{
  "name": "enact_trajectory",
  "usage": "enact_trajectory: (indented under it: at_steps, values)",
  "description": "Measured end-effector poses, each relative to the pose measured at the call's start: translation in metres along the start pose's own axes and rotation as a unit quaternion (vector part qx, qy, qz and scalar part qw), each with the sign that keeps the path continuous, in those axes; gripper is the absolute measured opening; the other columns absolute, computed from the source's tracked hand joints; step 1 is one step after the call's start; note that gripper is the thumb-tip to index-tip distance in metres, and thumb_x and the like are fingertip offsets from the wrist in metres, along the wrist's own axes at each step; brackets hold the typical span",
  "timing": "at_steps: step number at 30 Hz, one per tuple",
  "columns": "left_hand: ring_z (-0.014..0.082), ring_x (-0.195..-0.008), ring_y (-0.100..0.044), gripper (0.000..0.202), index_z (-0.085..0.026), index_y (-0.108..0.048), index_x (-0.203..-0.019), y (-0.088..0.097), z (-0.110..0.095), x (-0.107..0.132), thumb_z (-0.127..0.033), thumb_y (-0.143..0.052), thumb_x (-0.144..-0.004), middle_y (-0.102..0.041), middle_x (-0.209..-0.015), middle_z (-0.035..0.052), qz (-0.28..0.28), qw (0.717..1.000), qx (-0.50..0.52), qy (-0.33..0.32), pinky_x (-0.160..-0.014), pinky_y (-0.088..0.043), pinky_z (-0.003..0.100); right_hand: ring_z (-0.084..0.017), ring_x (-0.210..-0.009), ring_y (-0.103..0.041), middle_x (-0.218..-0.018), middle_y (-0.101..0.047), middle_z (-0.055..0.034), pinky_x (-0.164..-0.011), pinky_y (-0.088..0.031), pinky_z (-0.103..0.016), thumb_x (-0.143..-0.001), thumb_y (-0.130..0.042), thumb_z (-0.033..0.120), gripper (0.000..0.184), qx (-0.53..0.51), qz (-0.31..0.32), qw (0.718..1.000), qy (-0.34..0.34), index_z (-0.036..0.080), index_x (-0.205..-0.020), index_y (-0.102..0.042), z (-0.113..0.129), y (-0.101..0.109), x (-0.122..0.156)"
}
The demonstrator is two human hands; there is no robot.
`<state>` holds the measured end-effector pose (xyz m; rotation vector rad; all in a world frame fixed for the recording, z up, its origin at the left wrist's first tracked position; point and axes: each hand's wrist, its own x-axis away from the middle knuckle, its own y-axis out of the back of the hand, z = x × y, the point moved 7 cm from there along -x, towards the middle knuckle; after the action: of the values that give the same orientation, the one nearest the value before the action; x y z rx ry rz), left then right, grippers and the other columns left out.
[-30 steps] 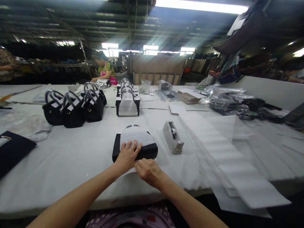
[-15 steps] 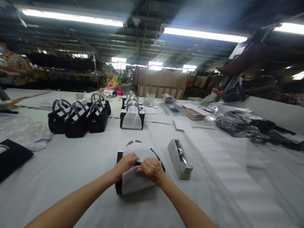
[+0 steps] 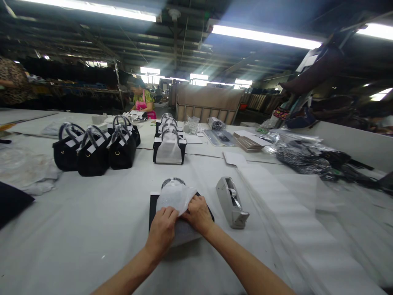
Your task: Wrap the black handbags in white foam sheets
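Note:
A small black handbag (image 3: 153,207) lies flat on the white table in front of me, wrapped in a white foam sheet (image 3: 176,196) with its handles poking out at the far end. My left hand (image 3: 162,231) presses down on the near part of the wrap, fingers curled on the sheet. My right hand (image 3: 199,213) pinches the sheet's edge on the bag's right side. A grey tape dispenser (image 3: 231,201) stands just right of the bag.
Three black handbags (image 3: 93,152) stand at the left and a row of wrapped bags (image 3: 168,145) at the centre back. Foam sheets (image 3: 285,213) are stacked at the right, with plastic-bagged parts (image 3: 303,153) beyond. A person in pink (image 3: 141,102) sits across the table.
The foam sheet's near flap has been folded up over the bag. My left hand moved from the bag's top down onto the near part, and my right hand shifted to the right edge.

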<state>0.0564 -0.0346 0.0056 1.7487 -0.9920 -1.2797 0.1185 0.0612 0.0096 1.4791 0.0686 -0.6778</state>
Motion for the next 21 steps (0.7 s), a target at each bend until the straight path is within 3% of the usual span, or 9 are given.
enact_trajectory:
  at_steps: [3, 6, 8, 10, 12, 13, 16, 19, 21]
  values:
    - [0.0216, -0.088, -0.050, 0.017, -0.019, -0.055, -0.100, -0.009, 0.001, 0.016, -0.023, -0.041, -0.091, -0.057, -0.096, 0.0057, -0.066, 0.998, -0.012, 0.021, -0.079, -0.041, 0.037, -0.021, -0.081, -0.054, -0.076, -0.063, -0.0059, -0.078, -0.034, -0.035, -0.078, -0.059, 0.053, 0.036, 0.015, -0.053, 0.998, -0.041, 0.018, -0.071, -0.061, -0.004, 0.004, 0.007]
    - [0.0212, -0.085, -0.050, 0.014, -0.020, -0.054, -0.092, -0.010, 0.001, 0.015, -0.029, -0.043, -0.091, -0.055, -0.089, 0.0040, -0.064, 0.998, -0.010, 0.013, -0.078, -0.041, 0.036, -0.021, -0.074, -0.052, -0.072, -0.057, -0.0044, -0.075, -0.039, -0.036, -0.078, -0.058, 0.053, 0.035, 0.001, -0.158, 0.982, -0.102, 0.018, -0.074, -0.055, -0.015, 0.014, 0.021]
    - [0.0206, -0.082, -0.050, 0.013, -0.021, -0.054, -0.085, -0.008, 0.001, 0.012, -0.025, -0.043, -0.091, -0.054, -0.085, 0.0028, -0.059, 0.998, -0.015, 0.016, -0.076, -0.040, 0.036, -0.024, -0.083, -0.053, -0.087, -0.058, -0.0091, -0.074, -0.042, -0.038, -0.080, -0.057, 0.046, 0.032, -0.024, -0.228, 0.964, -0.133, 0.016, -0.092, -0.054, -0.024, 0.023, 0.030]
    - [0.0206, -0.081, -0.050, 0.012, -0.021, -0.053, -0.082, -0.008, -0.001, 0.010, -0.020, -0.043, -0.090, -0.054, -0.084, 0.0021, -0.054, 0.998, -0.031, 0.013, -0.075, -0.039, 0.036, -0.029, -0.105, -0.048, -0.114, -0.051, -0.0176, -0.083, -0.042, -0.043, -0.080, -0.055, 0.032, 0.042, -0.029, -0.258, 0.958, -0.121, 0.012, -0.117, -0.047, -0.028, 0.030, 0.035]
    - [0.0210, -0.080, -0.049, 0.013, -0.022, -0.053, -0.082, -0.010, -0.004, 0.011, -0.017, -0.043, -0.089, -0.054, -0.084, 0.0019, -0.051, 0.997, -0.051, 0.004, -0.074, -0.038, 0.036, -0.031, -0.119, -0.040, -0.127, -0.045, -0.0176, -0.091, -0.039, -0.047, -0.077, -0.051, 0.016, 0.050, -0.016, -0.227, 0.972, -0.063, 0.015, -0.127, -0.045, -0.024, 0.030, 0.034]
    - [0.0212, -0.079, -0.049, 0.013, -0.022, -0.053, -0.082, -0.011, -0.006, 0.012, -0.016, -0.043, -0.089, -0.054, -0.084, 0.0020, -0.052, 0.997, -0.062, 0.000, -0.074, -0.038, 0.036, -0.029, -0.118, -0.041, -0.125, -0.048, -0.0148, -0.092, -0.039, -0.046, -0.076, -0.049, 0.011, 0.050, -0.014, -0.195, 0.980, -0.026, 0.018, -0.125, -0.049, -0.020, 0.028, 0.033]
    - [0.0213, -0.076, -0.048, 0.015, -0.021, -0.053, -0.081, -0.015, -0.008, 0.016, -0.013, -0.043, -0.088, -0.053, -0.081, 0.0026, -0.058, 0.994, -0.092, -0.005, -0.073, -0.038, 0.037, -0.021, -0.093, -0.052, -0.098, -0.060, -0.0069, -0.080, -0.044, -0.035, -0.077, -0.043, 0.004, 0.042, -0.041, -0.129, 0.989, 0.050, 0.022, -0.109, -0.062, -0.012, 0.020, 0.037]
    - [0.0210, -0.076, -0.048, 0.015, -0.020, -0.056, -0.085, -0.018, -0.011, 0.020, -0.012, -0.044, -0.087, -0.052, -0.080, 0.0028, -0.062, 0.992, -0.113, -0.017, -0.074, -0.038, 0.037, -0.019, -0.079, -0.050, -0.084, -0.059, -0.0065, -0.071, -0.045, -0.033, -0.080, -0.039, 0.005, 0.036, -0.055, -0.139, 0.988, 0.043, 0.018, -0.102, -0.066, -0.013, 0.019, 0.045]
    - [0.0205, -0.077, -0.050, 0.018, -0.021, -0.056, -0.103, -0.017, -0.012, 0.021, -0.019, -0.046, -0.089, -0.053, -0.082, 0.0029, -0.069, 0.990, -0.120, -0.030, -0.075, -0.038, 0.037, -0.020, -0.077, -0.049, -0.082, -0.058, -0.0071, -0.068, -0.045, -0.033, -0.082, -0.038, 0.006, 0.035, -0.059, -0.145, 0.987, 0.044, 0.016, -0.101, -0.066, -0.012, 0.019, 0.047]
